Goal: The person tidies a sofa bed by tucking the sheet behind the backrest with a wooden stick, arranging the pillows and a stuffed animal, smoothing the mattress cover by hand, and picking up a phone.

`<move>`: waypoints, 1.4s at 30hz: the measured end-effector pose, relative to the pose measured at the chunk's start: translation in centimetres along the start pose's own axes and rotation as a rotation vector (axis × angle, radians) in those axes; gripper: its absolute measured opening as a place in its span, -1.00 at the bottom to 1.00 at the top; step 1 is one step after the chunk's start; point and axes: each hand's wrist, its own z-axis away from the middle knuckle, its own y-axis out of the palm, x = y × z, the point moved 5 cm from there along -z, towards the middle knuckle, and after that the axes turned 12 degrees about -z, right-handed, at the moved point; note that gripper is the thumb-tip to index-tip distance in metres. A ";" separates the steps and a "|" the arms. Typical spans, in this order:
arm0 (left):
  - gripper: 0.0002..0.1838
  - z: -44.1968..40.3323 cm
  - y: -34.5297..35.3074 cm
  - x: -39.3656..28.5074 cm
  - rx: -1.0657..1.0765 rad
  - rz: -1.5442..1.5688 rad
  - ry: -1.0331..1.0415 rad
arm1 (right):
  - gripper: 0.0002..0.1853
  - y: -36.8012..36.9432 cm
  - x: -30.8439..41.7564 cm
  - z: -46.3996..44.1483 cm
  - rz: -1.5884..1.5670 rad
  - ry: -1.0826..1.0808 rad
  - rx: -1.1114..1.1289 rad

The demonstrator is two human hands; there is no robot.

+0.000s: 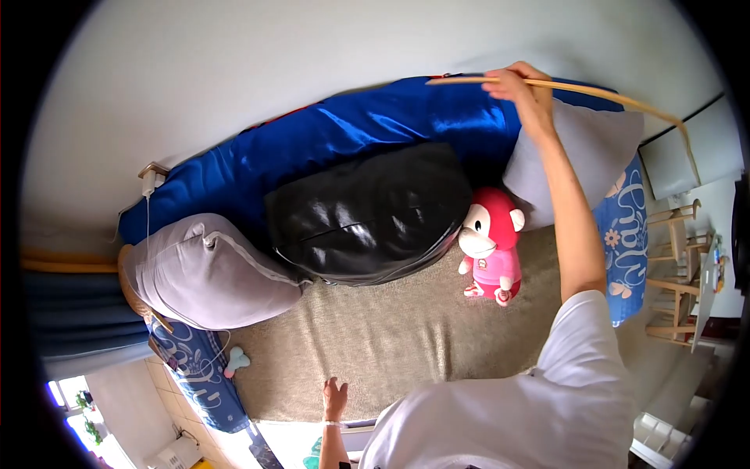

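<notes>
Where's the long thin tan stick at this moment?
In the head view, the stick is at the upper right, held in the person's right hand, crossing the picture just above the right-hand grey pillow.

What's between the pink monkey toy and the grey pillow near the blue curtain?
In the head view, a big, shiny black cushion lies between the monkey toy and that grey pillow.

One long, slender tan stick [594, 88]: near-straight at left, bowed sharply downward at right; gripped in right hand [530, 95].
</notes>
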 end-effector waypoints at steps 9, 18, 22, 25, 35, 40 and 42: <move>-0.57 -0.8 -4.2 -3.1 -0.090 0.050 0.077 | -0.73 -4.8 -3.3 -0.1 0.034 0.188 -0.191; -0.58 0.7 -0.6 0.6 0.077 -0.004 0.012 | -0.74 -4.9 -0.7 0.2 0.076 0.051 -0.215; -0.57 0.9 -1.7 0.3 0.065 0.020 -0.033 | -0.75 -9.9 -2.4 -1.0 0.091 0.090 -0.355; -0.58 0.1 -2.0 1.0 0.034 0.033 -0.029 | -0.75 -9.8 -1.0 -0.5 0.099 -0.010 -0.320; -0.62 -5.0 -18.1 -9.4 -0.367 0.014 0.276 | -0.76 -6.8 -0.2 4.1 0.165 0.119 -0.246; -0.64 -4.6 -18.6 -9.7 -0.388 0.037 0.344 | -0.74 -11.3 -2.5 5.7 0.229 0.172 -0.319; -0.66 -3.9 -16.9 -8.7 -0.356 -0.020 0.351 | -0.75 -10.5 -1.5 7.2 0.150 0.133 -0.250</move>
